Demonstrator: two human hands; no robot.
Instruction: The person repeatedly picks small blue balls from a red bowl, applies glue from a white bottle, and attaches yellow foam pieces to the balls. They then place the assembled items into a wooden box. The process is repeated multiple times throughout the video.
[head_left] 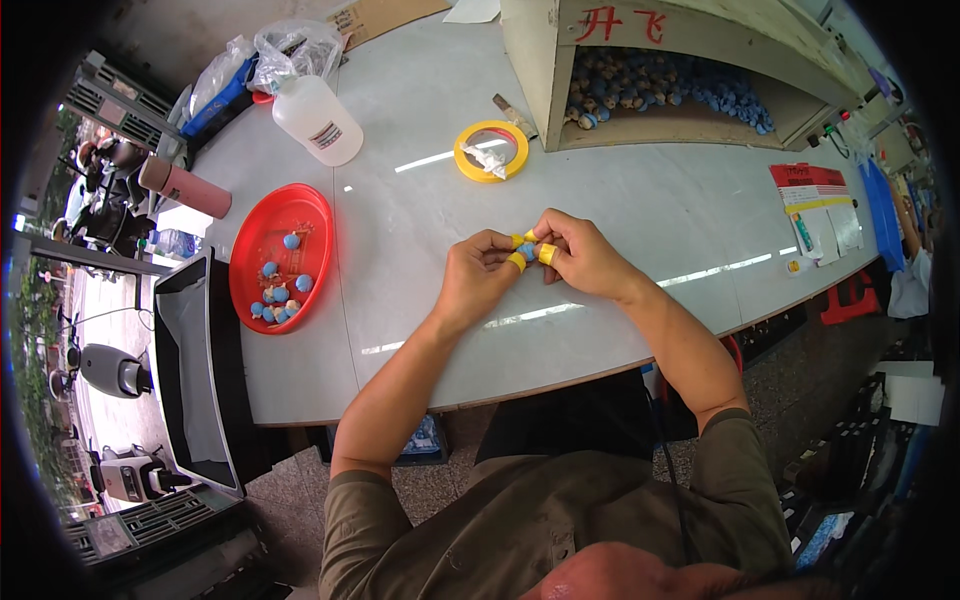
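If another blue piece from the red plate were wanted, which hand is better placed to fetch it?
Likely the left hand: the red plate lies on that side, nearer to it than to the right hand. Both hands hold a small blue piece, so the left would first have to let go.

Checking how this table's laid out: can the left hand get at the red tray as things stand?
Probably yes: only bare tabletop shows between the left hand and the red tray, though that hand is holding a small blue piece together with the right hand.
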